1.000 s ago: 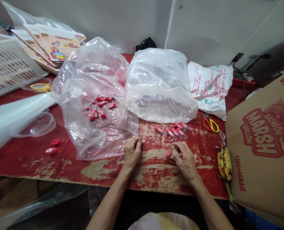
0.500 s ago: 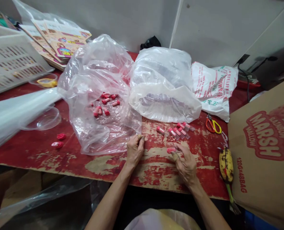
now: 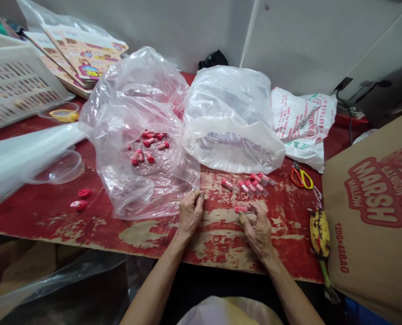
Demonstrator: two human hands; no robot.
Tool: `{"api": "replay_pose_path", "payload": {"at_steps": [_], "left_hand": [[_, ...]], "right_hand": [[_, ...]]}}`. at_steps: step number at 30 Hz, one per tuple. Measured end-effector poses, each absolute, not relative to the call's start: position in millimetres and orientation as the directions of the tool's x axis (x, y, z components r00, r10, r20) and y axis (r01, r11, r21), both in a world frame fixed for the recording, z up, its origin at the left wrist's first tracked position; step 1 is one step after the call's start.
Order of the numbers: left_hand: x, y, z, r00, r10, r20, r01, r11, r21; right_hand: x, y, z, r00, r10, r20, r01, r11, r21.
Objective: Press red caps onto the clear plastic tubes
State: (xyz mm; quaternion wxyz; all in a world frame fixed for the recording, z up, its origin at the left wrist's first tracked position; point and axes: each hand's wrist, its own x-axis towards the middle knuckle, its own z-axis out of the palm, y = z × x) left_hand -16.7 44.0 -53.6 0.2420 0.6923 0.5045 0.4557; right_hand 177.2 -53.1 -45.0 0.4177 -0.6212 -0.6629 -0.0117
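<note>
Tube (image 3: 240,209): in progress, at right hand's (image 3: 259,228) 10 o'clock.
Right grip narrow, pinching it thumb-to-fingers. Capped tubes (image 3: 245,188) at that hand's 12 o'clock look done; red pieces (image 3: 150,157) in bag (image 3: 129,203) at left hand's (image 3: 189,213) 11 o'clock look left to do. Left grip curled near bag's corner; can't tell if it pinches anything.

I can see both forearms bare: the left forearm (image 3: 160,280) slants towards one o'clock, the right forearm (image 3: 287,284) towards eleven. Ahead of the torso (image 3: 228,312), the left hand (image 3: 189,214) curls at eleven o'clock, and the right hand (image 3: 259,231) at one, thumb and fingers pinched
</note>
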Motion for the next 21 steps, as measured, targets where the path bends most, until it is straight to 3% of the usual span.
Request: {"api": "replay_pose_path", "payload": {"at_steps": [3, 7, 13, 17, 21], "left_hand": [[-16.3, 44.1, -53.0, 0.073, 0.919, 0.387, 0.484, -0.372, 0.792], [-15.8, 44.2, -52.4, 0.070, 0.914, 0.399, 0.487, -0.381, 0.786], [-15.8, 44.0, -50.8, 0.063, 0.924, 0.376, 0.484, -0.358, 0.799], [-16.1, 44.2, -51.2, 0.063, 0.921, 0.386, 0.479, -0.367, 0.797], [-16.4, 44.2, -53.3, 0.061, 0.918, 0.392, 0.475, -0.372, 0.797]], "right_hand": [[178.2, -53.3, -44.3, 0.056, 0.859, 0.509, 0.839, 0.236, -0.491], [178.3, -54.9, -42.8, 0.181, 0.853, 0.489, 0.805, 0.157, -0.573], [181.9, -53.2, -44.6, 0.169, 0.864, 0.475, 0.776, 0.180, -0.604], [194.1, -43.8, -53.3, 0.138, 0.814, 0.564, 0.878, 0.162, -0.449], [203.5, -35.7, -62.1, -0.007, 0.853, 0.522, 0.969, 0.135, -0.209]]}}
